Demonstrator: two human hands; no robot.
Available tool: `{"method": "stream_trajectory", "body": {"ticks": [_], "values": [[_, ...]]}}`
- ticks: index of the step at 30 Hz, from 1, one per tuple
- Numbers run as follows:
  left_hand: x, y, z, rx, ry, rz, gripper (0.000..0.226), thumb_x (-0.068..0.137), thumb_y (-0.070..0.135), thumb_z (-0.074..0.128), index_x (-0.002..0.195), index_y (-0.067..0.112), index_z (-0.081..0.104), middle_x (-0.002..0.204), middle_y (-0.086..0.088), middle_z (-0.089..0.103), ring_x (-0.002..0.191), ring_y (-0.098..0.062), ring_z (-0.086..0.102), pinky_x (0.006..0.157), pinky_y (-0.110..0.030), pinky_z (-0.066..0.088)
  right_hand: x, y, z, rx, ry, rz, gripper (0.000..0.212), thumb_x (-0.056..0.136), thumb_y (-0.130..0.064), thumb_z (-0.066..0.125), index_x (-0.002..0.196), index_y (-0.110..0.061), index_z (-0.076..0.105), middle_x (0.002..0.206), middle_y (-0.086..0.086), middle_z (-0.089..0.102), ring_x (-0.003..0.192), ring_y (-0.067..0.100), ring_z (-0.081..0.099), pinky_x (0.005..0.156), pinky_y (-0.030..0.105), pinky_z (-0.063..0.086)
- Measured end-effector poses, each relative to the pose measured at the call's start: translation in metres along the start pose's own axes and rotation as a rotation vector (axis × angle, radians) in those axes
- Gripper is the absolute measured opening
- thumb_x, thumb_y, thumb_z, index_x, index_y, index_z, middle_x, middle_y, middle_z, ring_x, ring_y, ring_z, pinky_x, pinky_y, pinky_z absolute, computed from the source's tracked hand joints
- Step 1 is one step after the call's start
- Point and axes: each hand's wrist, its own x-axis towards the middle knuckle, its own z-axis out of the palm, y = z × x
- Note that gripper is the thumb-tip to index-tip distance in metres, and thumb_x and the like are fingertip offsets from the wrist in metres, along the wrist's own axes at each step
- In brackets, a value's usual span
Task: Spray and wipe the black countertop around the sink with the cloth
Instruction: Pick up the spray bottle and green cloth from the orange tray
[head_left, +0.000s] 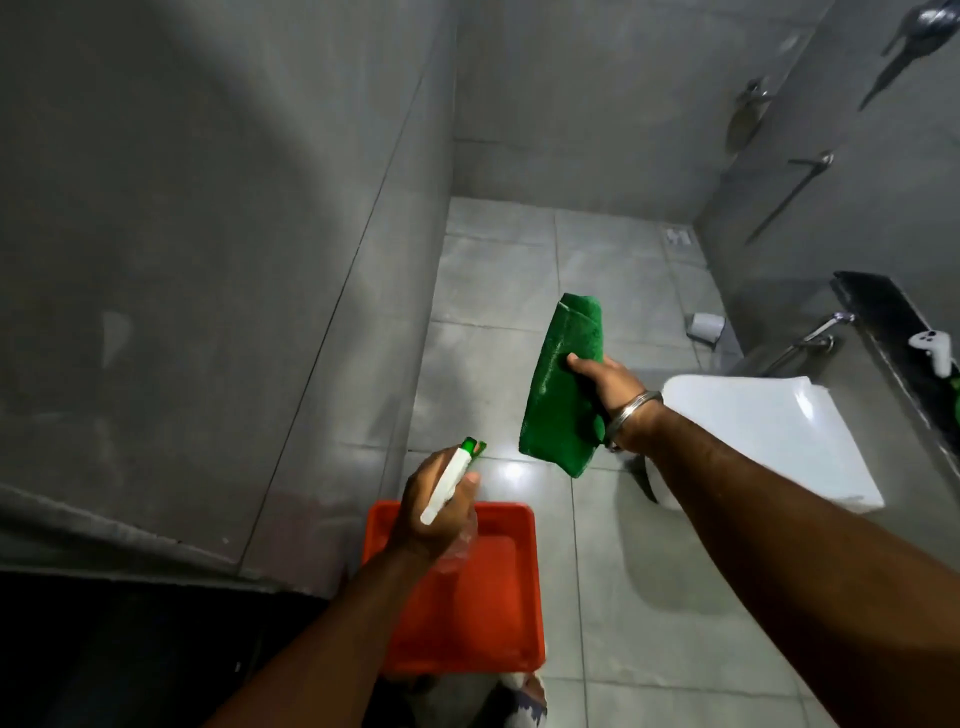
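Green microfibre cloth (563, 395): pinched in the right hand (605, 387), hanging clear above the floor tiles, ready for wiping. Spray bottle (449, 486): gripped by the left hand (434, 512) over the red tray (498, 639). Black countertop (893, 325): at the right wall, beyond the white sink (769, 426), untouched.

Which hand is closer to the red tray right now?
Left. The left hand, gripping the spray bottle, overlaps the red tray's far edge in this view. The right hand, holding the green cloth, is farther out and to the right.
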Motion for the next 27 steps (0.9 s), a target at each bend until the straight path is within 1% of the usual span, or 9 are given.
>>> {"method": "stream_trajectory", "body": {"ticks": [5,9,12,15,18,20,22,24,27], "values": [[-0.02,-0.028,-0.007,-0.088,0.159,-0.042,0.029,0.089,0.012,0.067,0.112,0.026,0.058,0.098,0.009,0.067,0.085,0.006,0.067,0.067,-0.007,0.049,0.0,0.051,-0.003,0.023,-0.029,0.093,0.025,0.089,-0.019,0.062,0.112,-0.01,0.062,0.095,0.012,0.074,0.081,0.027,0.073,0.073,0.04,0.06],[-0.028,-0.044,-0.007,-0.03,0.133,-0.06,0.056,0.083,0.04,0.066,0.129,0.01,0.054,0.119,-0.007,0.063,0.101,-0.006,0.064,0.079,-0.01,0.05,-0.004,0.082,-0.003,0.042,-0.023,0.158,0.03,0.089,-0.019,0.062,0.116,-0.007,0.061,0.1,0.017,0.072,0.084,0.03,0.071,0.068,0.037,0.059],[-0.032,-0.05,-0.011,-0.029,0.138,-0.127,0.066,0.079,0.037,0.072,0.134,0.009,0.048,0.129,-0.011,0.058,0.113,-0.02,0.06,0.084,-0.012,0.05,-0.007,0.097,-0.002,0.015,-0.052,0.203,0.026,0.091,-0.018,0.058,0.115,-0.009,0.061,0.1,0.018,0.071,0.085,0.032,0.07,0.072,0.039,0.058],[-0.041,-0.052,-0.019,0.037,0.059,-0.286,0.088,0.074,0.035,0.083,0.145,0.015,0.034,0.14,-0.009,0.048,0.126,-0.025,0.052,0.1,-0.037,0.05,-0.018,0.107,-0.005,-0.005,-0.093,0.291,0.023,0.09,-0.017,0.057,0.113,-0.011,0.061,0.096,0.018,0.07,0.082,0.033,0.07,0.071,0.04,0.058],[-0.057,-0.049,-0.027,0.216,0.116,-0.526,0.109,0.059,0.053,0.083,0.147,0.017,0.03,0.137,-0.01,0.052,0.121,-0.029,0.056,0.096,-0.049,0.052,-0.034,0.118,-0.019,-0.176,-0.178,0.378,0.027,0.088,-0.012,0.059,0.114,-0.01,0.058,0.104,0.02,0.067,0.093,0.037,0.066,0.072,0.043,0.058],[-0.076,-0.055,-0.038,0.428,0.084,-0.671,0.092,0.06,0.052,0.083,0.134,0.009,0.05,0.127,-0.014,0.061,0.111,-0.031,0.063,0.092,-0.044,0.054,-0.047,0.13,-0.028,-0.339,-0.3,0.432,0.032,0.085,-0.007,0.06,0.117,-0.008,0.055,0.111,0.023,0.064,0.1,0.039,0.065,0.077,0.046,0.059],[-0.099,-0.062,-0.05,0.458,-0.04,-0.82,0.062,0.069,0.043,0.083,0.116,0.007,0.066,0.113,-0.016,0.071,0.1,-0.032,0.069,0.088,-0.04,0.056,-0.061,0.148,-0.033,-0.434,-0.426,0.501,0.035,0.084,-0.002,0.059,0.118,-0.005,0.055,0.113,0.024,0.064,0.098,0.037,0.067,0.078,0.046,0.06],[-0.128,-0.073,-0.06,0.241,-0.047,-0.879,0.051,0.073,0.037,0.083,0.106,0.001,0.07,0.104,-0.02,0.073,0.097,-0.034,0.07,0.085,-0.041,0.056,-0.077,0.169,-0.026,-0.525,-0.55,0.571,0.038,0.084,0.004,0.054,0.122,0.0,0.053,0.117,0.03,0.062,0.101,0.043,0.064,0.088,0.054,0.055],[-0.17,-0.076,-0.078,-0.083,-0.008,-0.991,0.052,0.081,0.046,0.075,0.116,0.009,0.065,0.112,-0.012,0.07,0.101,-0.026,0.065,0.081,-0.035,0.052,-0.11,0.2,0.009,-0.673,-0.759,0.633,0.044,0.08,0.006,0.054,0.124,0.003,0.053,0.121,0.034,0.059,0.108,0.047,0.059,0.1,0.06,0.045]]}}
